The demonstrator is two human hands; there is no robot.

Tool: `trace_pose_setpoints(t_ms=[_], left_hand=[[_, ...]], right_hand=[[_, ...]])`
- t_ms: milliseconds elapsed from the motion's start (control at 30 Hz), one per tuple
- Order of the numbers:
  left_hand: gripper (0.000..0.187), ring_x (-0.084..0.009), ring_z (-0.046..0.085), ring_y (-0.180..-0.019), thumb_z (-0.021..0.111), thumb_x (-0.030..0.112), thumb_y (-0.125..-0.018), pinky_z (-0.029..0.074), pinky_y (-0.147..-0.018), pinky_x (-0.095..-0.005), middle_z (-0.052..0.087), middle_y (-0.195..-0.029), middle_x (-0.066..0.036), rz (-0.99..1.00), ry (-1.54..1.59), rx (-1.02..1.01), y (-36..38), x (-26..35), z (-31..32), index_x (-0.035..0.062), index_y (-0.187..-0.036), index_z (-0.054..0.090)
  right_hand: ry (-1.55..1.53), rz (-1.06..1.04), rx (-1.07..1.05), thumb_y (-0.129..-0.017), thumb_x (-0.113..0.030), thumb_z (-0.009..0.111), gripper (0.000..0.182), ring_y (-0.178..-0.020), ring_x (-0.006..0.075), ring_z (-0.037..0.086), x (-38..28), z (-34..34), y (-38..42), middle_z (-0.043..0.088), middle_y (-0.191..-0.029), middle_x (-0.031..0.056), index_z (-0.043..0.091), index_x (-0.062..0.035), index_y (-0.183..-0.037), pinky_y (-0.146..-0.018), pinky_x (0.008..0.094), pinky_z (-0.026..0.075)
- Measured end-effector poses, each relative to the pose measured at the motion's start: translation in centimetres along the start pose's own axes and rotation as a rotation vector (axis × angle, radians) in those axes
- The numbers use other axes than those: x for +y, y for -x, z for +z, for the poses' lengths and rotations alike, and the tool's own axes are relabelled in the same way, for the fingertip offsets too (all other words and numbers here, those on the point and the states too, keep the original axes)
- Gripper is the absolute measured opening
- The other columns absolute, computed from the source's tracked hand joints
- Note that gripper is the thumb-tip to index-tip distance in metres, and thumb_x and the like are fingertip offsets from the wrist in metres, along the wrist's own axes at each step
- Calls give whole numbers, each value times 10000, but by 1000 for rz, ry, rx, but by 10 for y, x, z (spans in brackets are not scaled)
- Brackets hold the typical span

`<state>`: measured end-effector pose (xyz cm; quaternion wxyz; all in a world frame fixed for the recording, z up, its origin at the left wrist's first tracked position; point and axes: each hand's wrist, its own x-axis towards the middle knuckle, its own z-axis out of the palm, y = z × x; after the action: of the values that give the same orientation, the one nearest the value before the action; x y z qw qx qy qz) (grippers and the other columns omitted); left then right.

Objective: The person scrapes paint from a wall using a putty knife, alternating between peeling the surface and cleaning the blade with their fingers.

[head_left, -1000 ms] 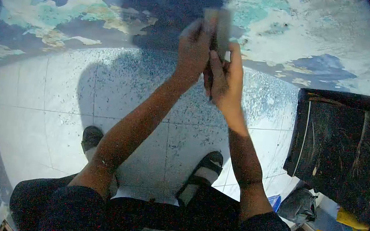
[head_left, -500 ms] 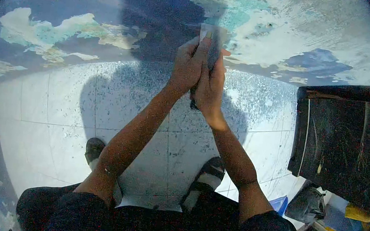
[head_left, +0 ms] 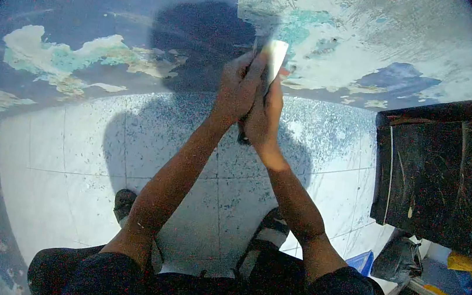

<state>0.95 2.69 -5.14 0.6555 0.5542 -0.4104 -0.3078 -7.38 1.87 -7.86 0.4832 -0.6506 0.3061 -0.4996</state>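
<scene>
Both hands are together on one scraper-like tool [head_left: 277, 58], whose flat blade catches bright light and points up toward the wall [head_left: 194, 54]. My left hand [head_left: 237, 91] wraps the tool from the left side, with fingers near the blade. My right hand [head_left: 265, 113] grips it from the right, a little lower. The dark end of the handle [head_left: 242, 136] shows below the hands. Blue paint on the wall is patchy, with pale and turquoise areas bared. Whether the blade touches the wall cannot be made out.
Paint flakes lie scattered over the white tiled floor [head_left: 181, 211] along the wall. A dark, scratched piece of furniture [head_left: 438, 178] stands at the right. Below it are a black bag [head_left: 398, 259], a yellow item [head_left: 465, 264] and a blue item [head_left: 360, 262]. My feet are below my arms.
The blade has tilted and now shines brightly where it was duller before. The wall and floor sit slightly lower in view, while both hands keep their hold.
</scene>
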Motion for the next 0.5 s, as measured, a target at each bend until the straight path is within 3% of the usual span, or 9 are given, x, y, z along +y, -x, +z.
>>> trace_pose_setpoints(t_ms=[67,233,367,433,500], left_hand=[[405,-124,559,-735,475,306,-1038,464,-692,-318,665,-789,-89,-25,-145,-48,-6,8,-3,-21,-963,703],[412,-131,574,-739,471,308,-1039,475,-716,-315,679,-794,-103,-76,-9,-85,-2,21,-1,-37,-971,684],[420,-126,583,-745,482,329,-1036,481,-722,-307,692,-819,-96,0,25,-21,0,8,4,-28,-971,693],[425,-128,584,-741,484,337,-1035,481,-720,-309,692,-815,-93,-17,28,-23,2,-2,5,-27,-966,691],[429,-129,585,-738,487,344,-1034,482,-718,-310,692,-812,-90,-60,32,-29,6,-14,6,-27,-961,689]], right_hand=[[5,-12,-5,-1013,-55,418,385,-1084,229,559,-2,-1,-1,586,-1215,159,417,15,-1391,-938,347,459],[-97,104,21,-1022,-195,484,385,-1050,191,558,-5,0,-1,603,-1153,131,458,7,-1349,-911,323,466],[-132,110,10,-1023,-210,495,409,-1052,182,559,-3,-1,3,599,-1166,134,446,0,-1370,-903,316,467],[-253,251,34,-1033,-213,469,421,-1053,192,561,-4,1,10,594,-1178,142,426,1,-1393,-905,327,468],[-183,154,29,-1038,-213,454,422,-1058,202,564,13,-1,13,592,-1184,151,418,-2,-1402,-910,335,468]])
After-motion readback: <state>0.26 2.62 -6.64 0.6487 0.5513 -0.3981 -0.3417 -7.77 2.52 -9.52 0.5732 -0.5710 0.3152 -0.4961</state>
